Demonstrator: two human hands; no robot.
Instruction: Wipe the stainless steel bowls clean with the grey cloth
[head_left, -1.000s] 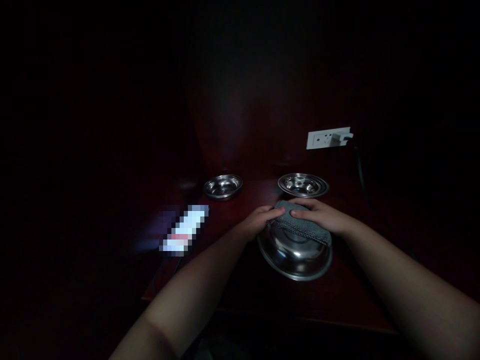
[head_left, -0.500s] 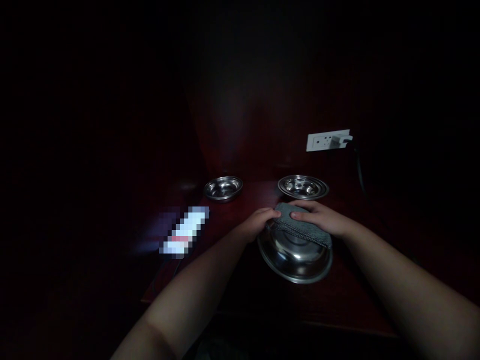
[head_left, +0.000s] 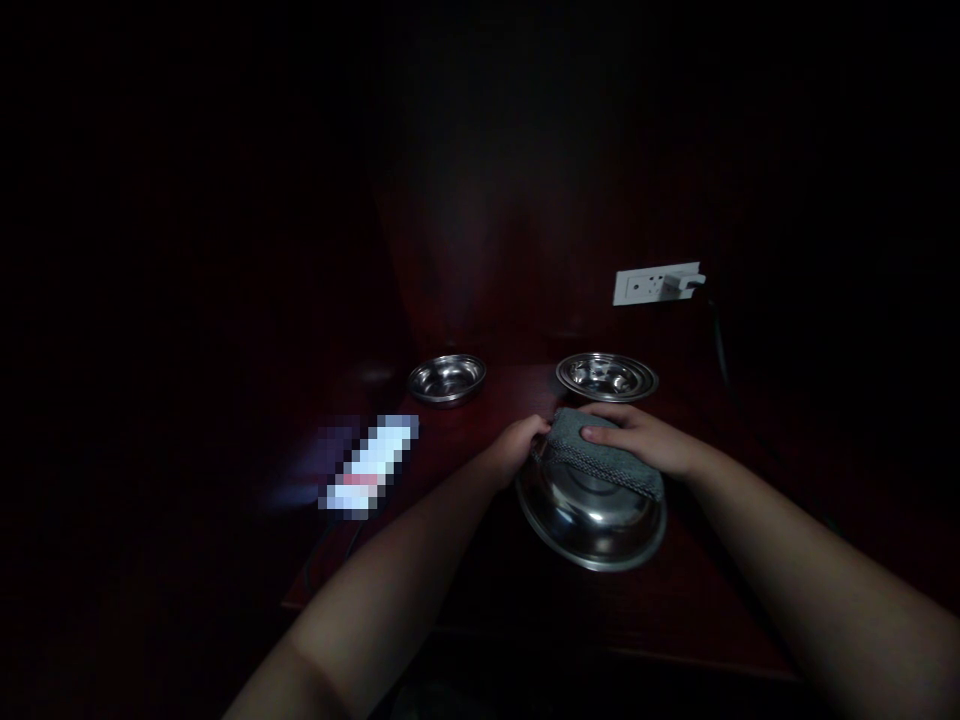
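Note:
A shiny steel bowl [head_left: 600, 535] is tilted in front of me with its outer underside towards me. A folded grey-green cloth [head_left: 589, 452] lies across the upper part of that underside. My right hand [head_left: 649, 437] presses the cloth against the metal, thumb on top and fingers over the far side. At the bowl's left edge my left hand [head_left: 520, 447] is closed on the rim, its thumb beside the cloth's corner. The far fingers of the left hand are hidden.
On the dark red table [head_left: 517, 390] stand a steel bowl [head_left: 448, 380] at the back left and several nested steel bowls [head_left: 607, 378] at the back right. A bright, pixelated rectangle [head_left: 371, 465] lies left. A wall socket [head_left: 656, 284] holds a plug with a cable.
My left thumb has slid slightly left, off the cloth's corner. My right hand, the cloth and the bowl are almost where they were.

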